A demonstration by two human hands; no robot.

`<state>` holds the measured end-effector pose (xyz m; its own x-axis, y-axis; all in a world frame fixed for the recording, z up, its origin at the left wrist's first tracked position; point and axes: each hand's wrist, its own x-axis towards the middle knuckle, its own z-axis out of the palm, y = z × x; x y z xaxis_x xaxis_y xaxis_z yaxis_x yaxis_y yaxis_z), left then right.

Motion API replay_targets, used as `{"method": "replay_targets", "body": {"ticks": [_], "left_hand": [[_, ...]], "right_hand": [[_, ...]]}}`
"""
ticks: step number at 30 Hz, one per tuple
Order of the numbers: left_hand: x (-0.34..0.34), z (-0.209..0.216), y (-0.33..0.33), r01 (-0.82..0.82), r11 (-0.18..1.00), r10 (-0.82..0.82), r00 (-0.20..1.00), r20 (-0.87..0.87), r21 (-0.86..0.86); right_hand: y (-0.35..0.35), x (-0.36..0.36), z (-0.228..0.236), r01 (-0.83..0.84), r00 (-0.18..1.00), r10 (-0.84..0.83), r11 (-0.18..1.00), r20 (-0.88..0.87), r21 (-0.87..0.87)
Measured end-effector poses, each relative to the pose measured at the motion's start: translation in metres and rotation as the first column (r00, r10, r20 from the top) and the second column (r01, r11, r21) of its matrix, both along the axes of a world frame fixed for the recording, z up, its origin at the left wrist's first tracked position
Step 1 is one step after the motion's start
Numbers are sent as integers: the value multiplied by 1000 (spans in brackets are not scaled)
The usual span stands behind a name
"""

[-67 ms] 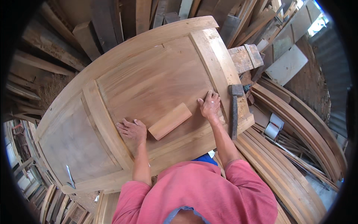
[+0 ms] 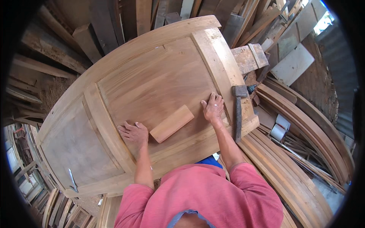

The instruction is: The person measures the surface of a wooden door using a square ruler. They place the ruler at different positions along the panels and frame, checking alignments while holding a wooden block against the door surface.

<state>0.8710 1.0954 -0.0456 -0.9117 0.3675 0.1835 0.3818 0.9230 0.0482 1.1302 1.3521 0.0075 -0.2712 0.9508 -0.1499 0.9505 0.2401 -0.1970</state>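
1. One panelled wooden door [image 2: 108, 131] lies flat beneath both hands, reaching far to the left of the left hand; two recessed panels show in it.
2. One small metal tool [image 2: 73, 186] rests on the door's left end, well apart from the left hand and nearer the wearer's body.
3. One smaller panel [image 2: 78, 142], greyish brown, lies left of the left hand, beyond one bar of the frame.
4. The left hand [image 2: 134, 133] lies palm down on the larger panel [image 2: 152, 83], fingers spread and reaching toward that bar; it is released, with nothing in its grasp.
5. One wood block [image 2: 172, 124], pale and oblong, lies aslant on the larger panel between the two hands. Its near end is just beside the left hand, its far end nearer the right hand.
6. The right hand [image 2: 214, 107] rests palm down near the right edge of the same panel, fingers loosely bent, holding nothing.
7. One hammer [image 2: 238, 114], dark all over, lies on the door's right end, just right of the right hand, handle toward the wearer.
8. One white cylinder [image 2: 280, 127] sits farther right of the right hand, beyond the hammer, among several long planks [image 2: 289, 163], too crowded to count.
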Motion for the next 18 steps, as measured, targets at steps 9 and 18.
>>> {"method": "replay_targets", "body": {"ticks": [9, 18], "left_hand": [[1, 2, -3, -8, 998, 9, 1000, 16, -60], [73, 97, 81, 465, 880, -417, 658, 628, 97]], "right_hand": [[33, 104, 6, 70, 977, -43, 990, -207, 126], [85, 157, 5, 148, 989, -148, 959, 17, -244]]}}
